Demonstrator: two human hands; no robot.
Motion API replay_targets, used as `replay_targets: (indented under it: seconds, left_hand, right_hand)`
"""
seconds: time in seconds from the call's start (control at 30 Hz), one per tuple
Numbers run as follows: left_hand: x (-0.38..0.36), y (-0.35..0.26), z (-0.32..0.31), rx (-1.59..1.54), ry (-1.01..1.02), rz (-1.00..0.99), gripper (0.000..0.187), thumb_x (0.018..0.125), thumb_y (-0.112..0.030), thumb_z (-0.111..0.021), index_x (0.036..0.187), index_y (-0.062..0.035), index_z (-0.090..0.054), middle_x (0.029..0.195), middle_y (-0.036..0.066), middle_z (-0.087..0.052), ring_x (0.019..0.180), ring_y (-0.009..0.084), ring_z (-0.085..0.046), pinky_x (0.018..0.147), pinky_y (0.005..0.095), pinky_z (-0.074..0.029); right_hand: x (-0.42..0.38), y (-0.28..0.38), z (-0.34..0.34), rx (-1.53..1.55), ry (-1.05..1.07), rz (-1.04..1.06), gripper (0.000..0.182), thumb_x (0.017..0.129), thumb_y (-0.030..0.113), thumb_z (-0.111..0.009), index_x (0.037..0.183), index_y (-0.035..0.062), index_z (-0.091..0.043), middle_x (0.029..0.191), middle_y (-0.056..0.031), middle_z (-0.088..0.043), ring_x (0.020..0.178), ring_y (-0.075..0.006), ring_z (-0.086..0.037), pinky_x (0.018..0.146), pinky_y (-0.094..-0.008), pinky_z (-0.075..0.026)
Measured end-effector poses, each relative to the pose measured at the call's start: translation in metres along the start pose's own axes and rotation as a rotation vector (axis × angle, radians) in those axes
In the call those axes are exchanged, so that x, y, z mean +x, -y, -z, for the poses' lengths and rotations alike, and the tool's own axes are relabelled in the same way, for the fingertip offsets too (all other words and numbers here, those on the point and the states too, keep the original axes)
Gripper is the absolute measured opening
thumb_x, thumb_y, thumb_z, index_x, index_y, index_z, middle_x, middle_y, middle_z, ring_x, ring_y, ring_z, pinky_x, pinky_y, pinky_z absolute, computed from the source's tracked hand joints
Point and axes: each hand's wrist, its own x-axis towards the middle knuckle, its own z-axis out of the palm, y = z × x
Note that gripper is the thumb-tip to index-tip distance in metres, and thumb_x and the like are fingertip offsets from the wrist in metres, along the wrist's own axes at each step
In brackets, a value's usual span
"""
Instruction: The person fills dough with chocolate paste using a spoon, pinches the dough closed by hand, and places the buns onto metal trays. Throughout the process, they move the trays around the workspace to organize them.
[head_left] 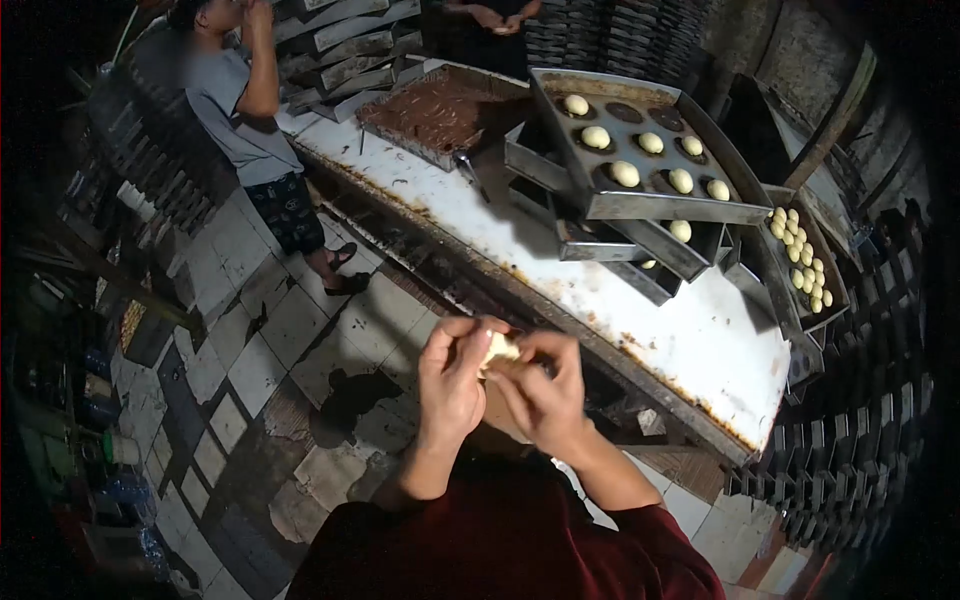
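A small piece of pale dough (499, 350) is held between my two hands in front of my chest, short of the table edge. My left hand (455, 375) pinches it from the left with thumb and fingers. From the other side, the fingers of my right hand (545, 385) close on its edge and hide part of it. Round pale dough balls (624, 174) sit spaced out in the top metal tray (690, 208) on the table. Chocolate-brown filling (425, 108) lies in a wide shallow tray further back.
The white table (640, 310) has a worn, stained edge. A metal-ended tool (468, 170) leans by the filling. More dough balls fill a tray (835, 300) at right. One person (235, 110) stands at left; another person's hands (500, 20) show behind the table. Stacked trays (830, 470) stand right.
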Motion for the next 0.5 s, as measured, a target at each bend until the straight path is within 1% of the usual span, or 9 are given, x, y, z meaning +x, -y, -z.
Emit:
replay_targets:
  seconds: [0.07, 0.13, 0.2, 0.3, 0.33, 0.4, 0.43, 0.47, 0.5]
  left_hand:
    - [-0.012, -0.017, 0.023, 0.246, 0.205, -0.162, 0.019, 0.091, -0.003, -0.05, 0.108, 0.0027, -0.048, 0.106, 0.016, -0.057, 0.094, 0.02, -0.059, 0.081, 0.0284, -0.048]
    - [-0.018, -0.025, 0.043, 0.34, 0.221, -0.235, 0.022, 0.091, -0.003, -0.05, 0.111, 0.0029, -0.047, 0.109, 0.016, -0.055, 0.094, 0.0209, -0.059, 0.082, 0.0293, -0.048]
    - [-0.016, -0.034, 0.053, 0.441, 0.26, -0.321, 0.025, 0.09, -0.003, -0.05, 0.114, 0.0032, -0.046, 0.113, 0.016, -0.053, 0.095, 0.0219, -0.059, 0.083, 0.0302, -0.048]
    - [-0.012, -0.056, 0.048, 0.062, -0.105, -0.12, 0.022, 0.092, -0.009, -0.049, 0.111, 0.0013, -0.044, 0.111, 0.014, -0.05, 0.098, 0.0278, -0.058, 0.075, 0.0335, -0.053]
    - [-0.009, -0.057, 0.052, -0.018, -0.162, -0.081, 0.018, 0.092, -0.009, -0.048, 0.107, -0.0001, -0.043, 0.098, 0.01, -0.052, 0.094, 0.0279, -0.06, 0.076, 0.034, -0.053]
    - [-0.011, -0.044, 0.064, -0.019, -0.126, -0.106, 0.014, 0.092, -0.007, -0.048, 0.103, -0.0001, -0.045, 0.095, 0.01, -0.056, 0.093, 0.0276, -0.061, 0.076, 0.0338, -0.053]
    - [-0.014, -0.044, 0.06, 0.049, -0.08, -0.058, 0.013, 0.093, -0.008, -0.046, 0.102, 0.001, -0.046, 0.099, 0.014, -0.059, 0.096, 0.028, -0.06, 0.078, 0.0336, -0.051]
    - [-0.018, -0.043, 0.056, 0.131, -0.013, -0.073, 0.016, 0.094, -0.008, -0.042, 0.103, 0.0034, -0.048, 0.114, 0.021, -0.055, 0.104, 0.029, -0.057, 0.082, 0.0341, -0.049]
    - [-0.021, -0.039, 0.052, 0.232, 0.077, -0.163, 0.018, 0.094, -0.007, -0.041, 0.106, 0.0042, -0.049, 0.119, 0.023, -0.051, 0.108, 0.0293, -0.055, 0.084, 0.0343, -0.048]
  right_hand:
    - [0.015, 0.019, -0.013, 0.201, -0.085, -0.207, 0.022, 0.071, 0.003, -0.071, 0.089, 0.0, -0.059, 0.094, -0.0156, -0.051, 0.083, -0.0268, -0.053, 0.068, -0.0318, -0.045]
    - [0.012, 0.026, -0.027, 0.263, -0.01, -0.285, 0.02, 0.074, 0.003, -0.069, 0.09, -0.001, -0.059, 0.094, -0.0147, -0.052, 0.082, -0.0263, -0.054, 0.068, -0.0317, -0.045]
    - [0.013, 0.039, -0.041, 0.194, 0.077, -0.217, 0.018, 0.076, 0.002, -0.067, 0.091, -0.0031, -0.059, 0.094, -0.0139, -0.052, 0.082, -0.0247, -0.056, 0.068, -0.0308, -0.046]
    - [0.005, 0.057, -0.063, 0.232, 0.154, -0.199, 0.018, 0.077, 0.003, -0.067, 0.091, -0.0042, -0.059, 0.095, -0.0143, -0.052, 0.084, -0.0249, -0.056, 0.07, -0.0319, -0.047]
    - [0.003, 0.061, -0.068, 0.247, 0.177, -0.179, 0.021, 0.077, 0.003, -0.067, 0.094, -0.0051, -0.057, 0.094, -0.0146, -0.052, 0.084, -0.025, -0.056, 0.07, -0.031, -0.047]
    - [0.004, 0.053, -0.071, 0.183, 0.13, -0.08, 0.025, 0.077, 0.004, -0.067, 0.097, -0.0044, -0.055, 0.091, -0.0144, -0.052, 0.079, -0.0243, -0.056, 0.068, -0.0307, -0.047]
    - [0.005, 0.052, -0.067, 0.237, 0.116, -0.212, 0.025, 0.077, 0.003, -0.067, 0.098, -0.0035, -0.055, 0.089, -0.0143, -0.053, 0.076, -0.0239, -0.056, 0.066, -0.0306, -0.047]
    - [0.006, 0.051, -0.062, 0.289, 0.098, -0.342, 0.026, 0.077, 0.003, -0.067, 0.099, -0.0025, -0.054, 0.087, -0.0142, -0.053, 0.074, -0.0234, -0.056, 0.064, -0.0305, -0.046]
    - [0.006, 0.039, -0.055, 0.308, 0.139, -0.318, 0.023, 0.081, -0.002, -0.062, 0.1, -0.0041, -0.05, 0.092, -0.0135, -0.055, 0.075, -0.0162, -0.058, 0.062, -0.0261, -0.05]
